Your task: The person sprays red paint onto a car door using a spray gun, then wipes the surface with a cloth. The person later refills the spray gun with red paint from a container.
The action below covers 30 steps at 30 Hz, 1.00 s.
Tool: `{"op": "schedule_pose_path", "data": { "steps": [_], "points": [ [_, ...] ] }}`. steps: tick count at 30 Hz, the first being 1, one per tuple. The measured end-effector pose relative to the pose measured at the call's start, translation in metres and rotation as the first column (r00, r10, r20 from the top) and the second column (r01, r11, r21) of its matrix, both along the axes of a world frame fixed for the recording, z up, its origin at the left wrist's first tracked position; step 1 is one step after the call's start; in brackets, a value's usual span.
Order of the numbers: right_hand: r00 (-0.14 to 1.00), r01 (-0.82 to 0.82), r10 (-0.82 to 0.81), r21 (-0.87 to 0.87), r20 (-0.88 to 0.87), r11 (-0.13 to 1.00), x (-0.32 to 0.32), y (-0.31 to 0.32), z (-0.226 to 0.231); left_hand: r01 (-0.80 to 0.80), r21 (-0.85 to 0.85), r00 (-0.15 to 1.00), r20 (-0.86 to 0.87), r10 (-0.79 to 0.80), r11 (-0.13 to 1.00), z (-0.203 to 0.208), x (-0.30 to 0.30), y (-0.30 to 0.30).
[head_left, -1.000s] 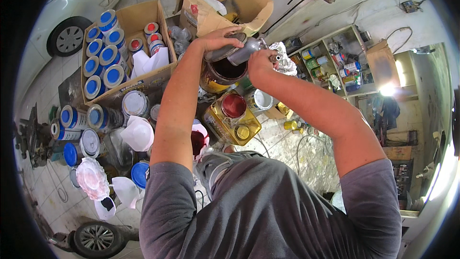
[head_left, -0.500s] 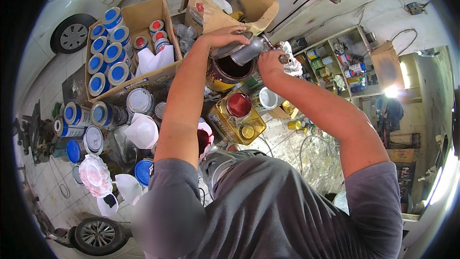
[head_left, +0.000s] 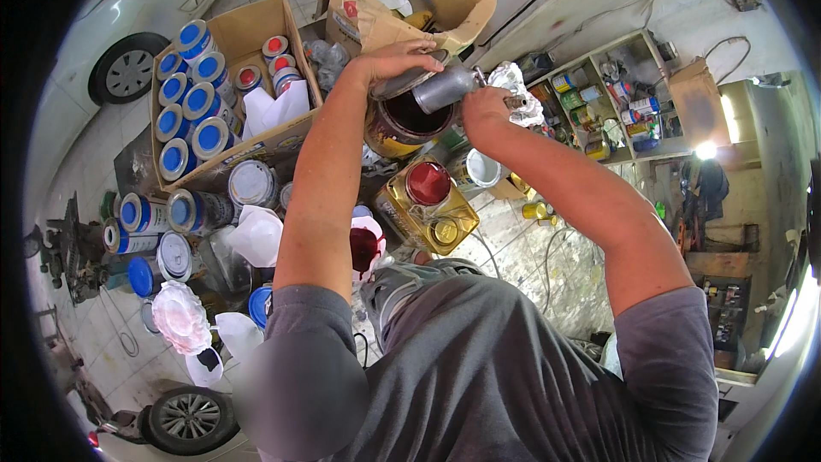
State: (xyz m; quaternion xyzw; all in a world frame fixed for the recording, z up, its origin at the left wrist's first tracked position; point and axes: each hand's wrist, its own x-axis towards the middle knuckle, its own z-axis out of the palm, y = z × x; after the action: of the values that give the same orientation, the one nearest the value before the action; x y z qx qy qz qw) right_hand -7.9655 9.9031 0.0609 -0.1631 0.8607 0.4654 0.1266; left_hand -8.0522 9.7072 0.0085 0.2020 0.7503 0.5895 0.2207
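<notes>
My left hand (head_left: 395,61) holds a round grey lid (head_left: 405,83) tilted up over the left side of an open can (head_left: 395,144). My right hand (head_left: 487,111) is closed on a spray gun (head_left: 516,102), mostly hidden behind the fingers. Its grey metal cup (head_left: 448,88) lies tilted over the dark mouth of the can, its lower end pointing left and down. Whether anything runs out of the cup cannot be made out. Nearer me stand a gold rectangular tin (head_left: 457,214) with a dark red top (head_left: 428,183) and an open white-lined can (head_left: 481,169).
Blue-lidded cans (head_left: 201,101) crowd a cardboard box (head_left: 256,150) at left. More cans and a paper strainer stained dark red (head_left: 365,248) stand nearer me. A torn carton (head_left: 470,13) is beyond the can; a shelf (head_left: 633,90) stands right. A white car (head_left: 128,0) is far left.
The spray gun has turned slightly, its cup lying a little flatter and less of its metal fittings showing. My left hand keeps the lid raised. The whole view has shifted slightly.
</notes>
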Motion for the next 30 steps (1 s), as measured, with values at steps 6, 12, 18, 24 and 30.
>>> {"op": "schedule_pose_path", "data": {
  "steps": [6,12,18,24,30],
  "points": [
    [0.994,-0.060,0.056,-0.043,-0.090,0.997,-0.006,0.025,-0.020,0.008,-0.038,1.000,0.002,-0.008,0.999,0.004,-0.001,0.005],
    [0.983,-0.121,0.114,-0.041,-0.144,0.992,0.000,0.019,-0.014,0.016,-0.059,1.000,0.009,-0.015,0.998,0.003,-0.005,0.003],
    [0.992,-0.108,0.105,-0.037,-0.073,0.993,0.000,0.016,-0.004,0.014,0.038,0.996,0.086,-0.017,0.999,0.000,-0.005,0.005],
    [0.991,-0.097,0.089,-0.067,-0.104,0.993,0.001,0.019,-0.006,-0.021,0.098,0.985,0.171,0.004,0.995,-0.008,-0.011,0.007],
    [0.991,-0.074,0.063,-0.084,-0.121,0.994,0.004,0.017,-0.004,-0.024,0.098,0.978,0.209,0.003,0.995,0.000,-0.006,0.006]
  ]
}}
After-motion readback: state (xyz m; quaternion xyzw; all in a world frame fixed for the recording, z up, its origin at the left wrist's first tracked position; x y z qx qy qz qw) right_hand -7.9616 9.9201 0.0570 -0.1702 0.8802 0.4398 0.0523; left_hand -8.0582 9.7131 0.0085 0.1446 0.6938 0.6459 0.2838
